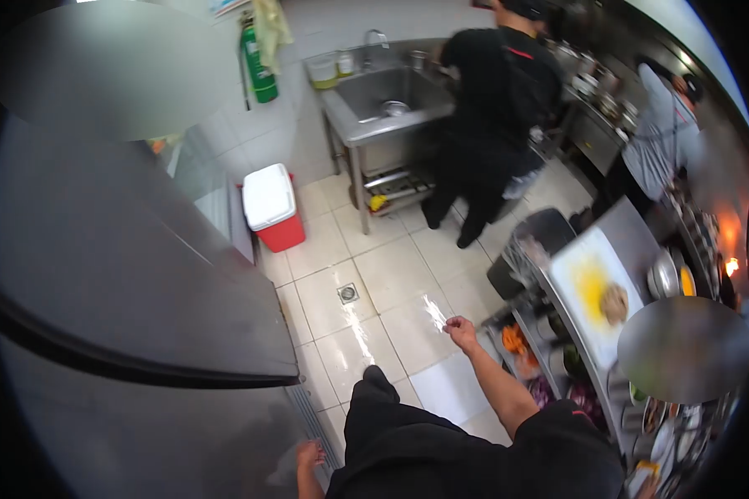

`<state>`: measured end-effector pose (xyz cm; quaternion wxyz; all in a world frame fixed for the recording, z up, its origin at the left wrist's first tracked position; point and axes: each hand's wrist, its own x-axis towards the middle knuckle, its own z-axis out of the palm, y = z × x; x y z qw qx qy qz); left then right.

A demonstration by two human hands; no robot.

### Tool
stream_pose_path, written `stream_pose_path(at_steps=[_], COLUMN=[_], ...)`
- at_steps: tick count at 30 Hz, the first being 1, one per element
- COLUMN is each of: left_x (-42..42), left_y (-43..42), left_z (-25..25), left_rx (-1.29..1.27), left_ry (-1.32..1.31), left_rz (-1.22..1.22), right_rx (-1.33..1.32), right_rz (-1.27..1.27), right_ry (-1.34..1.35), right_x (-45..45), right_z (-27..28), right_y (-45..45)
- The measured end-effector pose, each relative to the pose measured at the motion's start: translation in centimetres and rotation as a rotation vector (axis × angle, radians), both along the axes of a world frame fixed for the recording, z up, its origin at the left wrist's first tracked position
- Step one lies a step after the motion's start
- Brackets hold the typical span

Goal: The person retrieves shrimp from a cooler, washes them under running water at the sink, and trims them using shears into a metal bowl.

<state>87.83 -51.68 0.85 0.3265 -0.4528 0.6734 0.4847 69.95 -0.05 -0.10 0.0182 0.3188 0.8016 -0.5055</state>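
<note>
My right hand (461, 333) hangs over the tiled floor (399, 274), its fingers curled together; whether anything is in them is too small to tell. Low in the view, my left hand (310, 454) is beside the dark grey fridge door (141, 274), its fingers bent and partly blurred. To the right of my right hand, a steel shelf unit holds orange vegetables (514, 339). Above it lies a white cutting board (581, 274), stained yellow, with a pale lump of food (614, 304) on it.
A red cooler with a white lid (268, 196) stands by the wall, left of a steel sink (391, 96). One person in black (499, 100) faces the sink area; another in grey (659, 125) is near the stove flame (731, 266). A grey bin (508, 279) and floor drain (348, 293) lie ahead.
</note>
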Motion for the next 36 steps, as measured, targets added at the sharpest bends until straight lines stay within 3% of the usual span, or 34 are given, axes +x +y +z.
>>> stream_pose_path(at_steps=[3,5,7,9,12,16,19,22,23,27,28,29,30,32,36], left_x=[-8.4,-13.5,-22.3,-29.7,-40.6,-53.3,-61.7,-67.4,-69.2,-78.8,-80.9,-82.6,-84.1,-87.3,-95.6], left_y=[2.2,2.2,3.3,3.2,4.0,4.8,3.7,2.9,2.5,0.6,-0.1,-0.8,-1.4,-2.2,-3.7], left_z=[0.0,0.0,2.7,1.9,3.6,3.4,-2.1,-6.4,-8.1,-10.8,-11.8,-12.8,-13.9,-16.2,-14.6], left_rx=[-0.136,-0.262,-0.302,-0.346,-0.407,-0.460,-0.463,-0.378,-0.459,-0.504,-0.461,-0.415,-0.527,-0.478,-0.465], left_ry=[-0.188,0.150,0.147,0.306,0.503,0.660,0.648,0.524,0.557,0.579,0.579,0.582,0.602,0.653,0.647], left_rz=[-0.559,-0.642,-0.499,-0.425,-0.447,-0.363,-0.322,-0.194,-0.261,-0.325,-0.277,-0.228,-0.270,-0.111,-0.097], right_rx=[-0.260,-0.369,-0.491,-0.477,-0.437,-0.476,-0.525,-0.644,-0.419,-0.296,-0.310,-0.172,-0.030,0.042,0.010], right_rz=[-0.020,-0.070,-0.150,-0.157,-0.064,0.139,0.321,0.389,0.496,0.480,0.459,0.451,0.437,0.308,0.200], right_ry=[-0.102,-0.157,-0.240,-0.294,-0.335,-0.375,-0.314,-0.225,-0.249,-0.217,-0.240,-0.344,-0.444,-0.491,-0.337], right_x=[-6.5,-9.1,-11.2,-14.3,-20.9,-38.9,-55.9,-70.0,-74.7,-88.9,-90.9,-92.5,-93.3,-93.6,-92.2], right_z=[2.4,2.9,2.5,2.0,-0.7,-1.8,-6.6,-18.4,-20.4,-25.5,-26.6,-26.5,-25.6,-23.7,-23.5], right_y=[-4.0,-5.9,-7.1,-7.8,-8.4,-15.1,-23.7,-31.5,-34.1,-41.7,-42.7,-43.8,-44.5,-45.2,-45.9])
